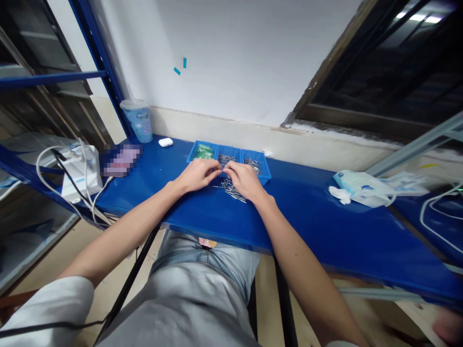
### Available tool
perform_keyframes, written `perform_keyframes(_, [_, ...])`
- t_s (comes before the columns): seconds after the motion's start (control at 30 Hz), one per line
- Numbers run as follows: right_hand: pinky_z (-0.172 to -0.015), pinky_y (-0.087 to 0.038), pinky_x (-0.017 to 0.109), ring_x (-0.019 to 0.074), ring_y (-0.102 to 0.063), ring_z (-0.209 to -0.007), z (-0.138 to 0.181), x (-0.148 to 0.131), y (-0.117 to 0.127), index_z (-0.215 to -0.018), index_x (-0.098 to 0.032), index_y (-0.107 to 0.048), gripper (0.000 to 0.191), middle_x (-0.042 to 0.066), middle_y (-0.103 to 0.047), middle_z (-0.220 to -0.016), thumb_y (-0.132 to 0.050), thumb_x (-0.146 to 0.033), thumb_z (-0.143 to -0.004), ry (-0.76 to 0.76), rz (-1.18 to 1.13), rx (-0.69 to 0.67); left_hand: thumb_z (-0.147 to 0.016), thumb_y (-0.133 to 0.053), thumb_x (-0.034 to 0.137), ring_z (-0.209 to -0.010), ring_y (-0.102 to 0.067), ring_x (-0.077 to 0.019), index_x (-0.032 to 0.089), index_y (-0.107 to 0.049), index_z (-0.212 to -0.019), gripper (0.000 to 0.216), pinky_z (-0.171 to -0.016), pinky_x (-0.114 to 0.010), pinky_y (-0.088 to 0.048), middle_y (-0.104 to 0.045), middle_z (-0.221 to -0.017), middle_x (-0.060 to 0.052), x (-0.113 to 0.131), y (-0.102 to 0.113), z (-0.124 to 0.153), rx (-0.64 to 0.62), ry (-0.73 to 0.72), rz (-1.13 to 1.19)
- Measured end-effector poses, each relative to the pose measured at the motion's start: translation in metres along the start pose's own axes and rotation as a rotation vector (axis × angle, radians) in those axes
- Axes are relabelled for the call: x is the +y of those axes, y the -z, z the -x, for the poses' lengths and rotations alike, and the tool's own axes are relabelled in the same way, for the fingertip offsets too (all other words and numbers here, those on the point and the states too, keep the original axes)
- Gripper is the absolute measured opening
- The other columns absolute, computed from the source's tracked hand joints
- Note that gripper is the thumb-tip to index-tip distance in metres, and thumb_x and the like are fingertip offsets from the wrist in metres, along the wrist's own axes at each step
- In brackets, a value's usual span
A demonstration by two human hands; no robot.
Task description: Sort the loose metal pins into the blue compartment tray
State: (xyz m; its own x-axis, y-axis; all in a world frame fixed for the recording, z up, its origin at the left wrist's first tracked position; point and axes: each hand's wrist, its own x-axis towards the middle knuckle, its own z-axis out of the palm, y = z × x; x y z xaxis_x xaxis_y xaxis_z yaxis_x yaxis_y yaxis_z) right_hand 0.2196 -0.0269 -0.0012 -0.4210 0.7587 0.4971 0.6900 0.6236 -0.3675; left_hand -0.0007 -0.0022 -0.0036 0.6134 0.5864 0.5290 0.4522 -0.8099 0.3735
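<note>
My left hand (197,174) and my right hand (244,179) meet fingertip to fingertip on the blue table (307,217), both pinched over something thin that I cannot make out. A loose pile of small metal pins (233,191) lies on the table under and beside my right hand. Just behind the hands stands a blue tray with three compartments (265,179): green parts (203,152) in the left one, metal pins (227,158) in the middle and more pins (253,165) in the right.
A plastic cup (138,119) and a white earbud case (165,142) sit at the back left. A white power strip with cables (77,169) lies at the left edge. A tissue pack (358,188) and white cables (436,217) lie to the right.
</note>
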Motion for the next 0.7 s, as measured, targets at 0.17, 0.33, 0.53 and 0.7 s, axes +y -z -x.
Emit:
perform_keyframes(0.17, [-0.066, -0.034, 0.031, 0.0207, -0.059, -0.067, -0.003, -0.001, -0.004, -0.079, -0.024, -0.059, 0.035, 0.003, -0.068, -0.073, -0.045, -0.039, -0.107, -0.090, 0.014, 0.031, -0.104, -0.054, 0.031, -0.076, -0.064, -0.0171, 0.019, -0.072, -0.103, 0.022, -0.073, -0.029, -0.043, -0.075, -0.090, -0.004, 0.002, -0.001, -0.001, 0.010, 0.024, 0.036])
perform_keyframes(0.33, [-0.074, -0.043, 0.031, 0.0202, -0.065, -0.076, -0.005, -0.004, 0.000, -0.088, -0.023, -0.064, 0.021, 0.003, -0.074, -0.085, -0.052, -0.028, -0.104, -0.051, -0.126, 0.072, -0.103, -0.057, 0.037, -0.069, -0.058, -0.0149, 0.018, -0.071, -0.097, 0.024, -0.070, -0.028, -0.041, -0.070, -0.081, -0.001, 0.002, 0.003, -0.001, 0.077, 0.100, 0.081])
perform_keyframes(0.53, [-0.084, -0.049, 0.036, 0.0241, -0.069, -0.092, -0.003, -0.002, 0.006, -0.096, -0.023, -0.068, 0.016, 0.007, -0.076, -0.098, -0.055, -0.027, -0.104, 0.029, -0.049, 0.176, -0.103, -0.056, 0.037, -0.066, -0.058, -0.0137, 0.017, -0.070, -0.096, 0.025, -0.068, -0.027, -0.042, -0.068, -0.078, -0.001, 0.004, 0.003, -0.002, 0.102, 0.112, 0.117])
perform_keyframes(0.7, [-0.088, -0.050, 0.041, 0.0261, -0.066, -0.095, -0.001, -0.001, 0.018, -0.092, -0.024, -0.067, 0.027, 0.009, -0.073, -0.096, -0.048, -0.035, -0.108, 0.014, 0.003, 0.372, -0.104, -0.054, 0.036, -0.063, -0.057, -0.0132, 0.017, -0.071, -0.097, 0.026, -0.067, -0.027, -0.042, -0.069, -0.074, 0.000, 0.005, 0.008, -0.001, 0.099, 0.126, 0.114])
